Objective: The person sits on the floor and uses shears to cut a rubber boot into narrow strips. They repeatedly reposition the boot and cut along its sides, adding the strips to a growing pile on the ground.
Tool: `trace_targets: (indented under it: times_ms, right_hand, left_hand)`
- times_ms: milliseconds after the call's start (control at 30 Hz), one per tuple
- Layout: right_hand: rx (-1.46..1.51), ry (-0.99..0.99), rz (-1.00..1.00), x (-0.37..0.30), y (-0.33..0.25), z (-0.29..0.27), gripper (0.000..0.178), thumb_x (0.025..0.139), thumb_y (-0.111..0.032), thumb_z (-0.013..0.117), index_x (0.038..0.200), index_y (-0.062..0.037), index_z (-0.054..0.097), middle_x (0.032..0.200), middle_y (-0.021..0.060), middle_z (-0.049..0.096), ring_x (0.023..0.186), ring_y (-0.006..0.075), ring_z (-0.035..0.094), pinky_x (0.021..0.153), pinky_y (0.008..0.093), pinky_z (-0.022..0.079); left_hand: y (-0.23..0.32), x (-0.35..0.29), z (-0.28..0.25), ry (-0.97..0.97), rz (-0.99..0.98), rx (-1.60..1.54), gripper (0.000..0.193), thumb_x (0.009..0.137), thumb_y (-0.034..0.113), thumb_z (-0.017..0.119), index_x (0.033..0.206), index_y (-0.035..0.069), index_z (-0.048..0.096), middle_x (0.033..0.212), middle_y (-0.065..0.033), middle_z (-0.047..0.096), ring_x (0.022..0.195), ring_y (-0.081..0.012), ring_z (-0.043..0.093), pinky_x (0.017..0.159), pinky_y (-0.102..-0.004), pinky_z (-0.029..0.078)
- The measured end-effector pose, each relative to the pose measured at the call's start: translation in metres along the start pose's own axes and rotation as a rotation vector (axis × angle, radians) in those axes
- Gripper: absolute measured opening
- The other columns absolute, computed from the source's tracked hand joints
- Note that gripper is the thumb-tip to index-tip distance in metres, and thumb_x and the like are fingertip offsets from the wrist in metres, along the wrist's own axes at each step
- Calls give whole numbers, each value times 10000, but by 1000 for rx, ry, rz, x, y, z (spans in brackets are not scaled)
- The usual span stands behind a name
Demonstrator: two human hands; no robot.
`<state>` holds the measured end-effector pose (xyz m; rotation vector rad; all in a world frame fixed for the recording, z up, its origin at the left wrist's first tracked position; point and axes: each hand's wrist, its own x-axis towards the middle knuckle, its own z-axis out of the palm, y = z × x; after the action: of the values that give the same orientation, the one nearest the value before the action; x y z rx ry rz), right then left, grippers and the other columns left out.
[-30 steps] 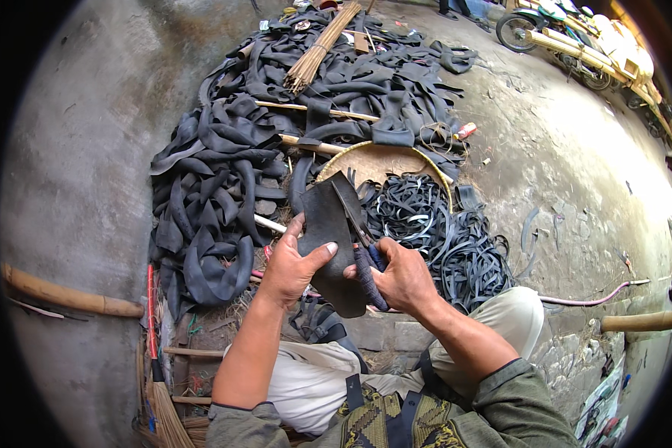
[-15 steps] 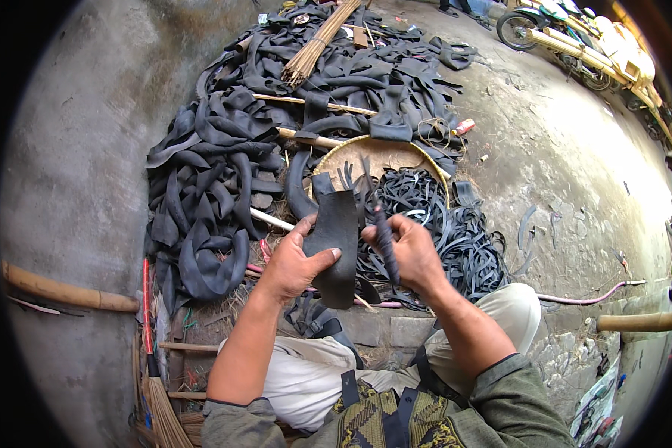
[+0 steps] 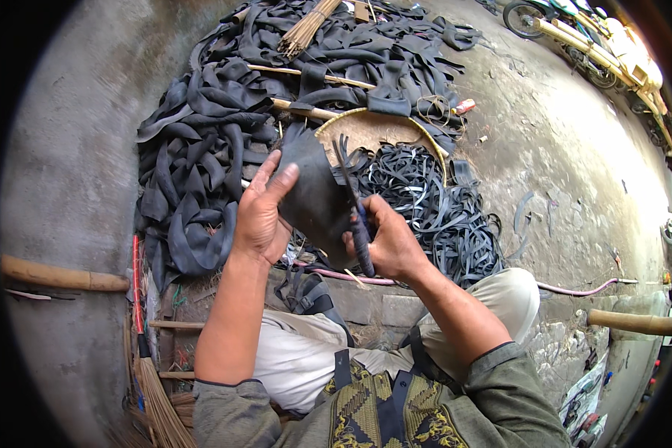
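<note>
My left hand (image 3: 258,216) grips the left side of a wide piece of black rubber sheet (image 3: 310,190), its thumb raised along the near face and some fingers hidden behind. The sheet is curved and tilted in front of me. In my right hand (image 3: 393,243) is a pair of scissors (image 3: 361,243) with dark wrapped handles, my fingers closed round them. Their blades point up and away, slightly apart, at the sheet's right edge. Just beyond lies a heap of narrow black rubber strips (image 3: 455,231), partly inside a round woven tray (image 3: 431,140).
A large pile of black rubber pieces (image 3: 209,127) spreads ahead and left, with a bundle of thin sticks (image 3: 306,31) on top. A broom (image 3: 160,396) stands at lower left by the wall. Bamboo poles (image 3: 631,322) jut in from the sides. A motorcycle (image 3: 526,21) is parked far right.
The rubber sheet has turned and tilted, showing a broader face, and moved up-left with my left hand. My right hand and the scissors have shifted slightly left, and the blades now show apart.
</note>
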<state>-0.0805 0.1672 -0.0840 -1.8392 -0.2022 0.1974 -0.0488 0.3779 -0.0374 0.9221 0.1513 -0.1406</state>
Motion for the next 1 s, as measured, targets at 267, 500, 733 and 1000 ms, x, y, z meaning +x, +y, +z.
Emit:
trace_targets:
  times_ms: [267,500,733,1000]
  right_hand:
    - [636,305,65,8,-27,-34,345,880,-110,762,1145,-7,566,854,7,617,709,84,580,649,249,462]
    - [578,175,27,12,-13,-65,306,980,-246,729,1134,0,633,1045,103,736,810,106,639,735,254,510]
    - [323,-165,97,-5,4,-41,428,857,-175,838,1152,0,582,906,14,607,811,88,561,735,257,478]
    - [795,218,34,-7,-10,-37,312,904,-120,736,1156,-3,595,1018,90,670,912,156,670,821,319,556]
  left_hand:
    - [-53,-6,-14,-549,-234,709,720,863,342,875,1420,4,567,1261,-80,708,1129,-155,651,986,-352,520]
    - [-52,-5,-9,-420,-300,599,337,1024,240,695,1273,12,691,1160,-55,751,1083,-132,681,980,-321,536]
    - [-20,6,7,-102,-177,25,345,1061,293,628,1295,40,652,1200,-87,734,1097,-196,714,968,-371,579]
    - [-22,-16,-2,-716,-300,723,609,879,277,849,1352,-30,620,1337,-139,685,1218,-190,622,1100,-372,466]
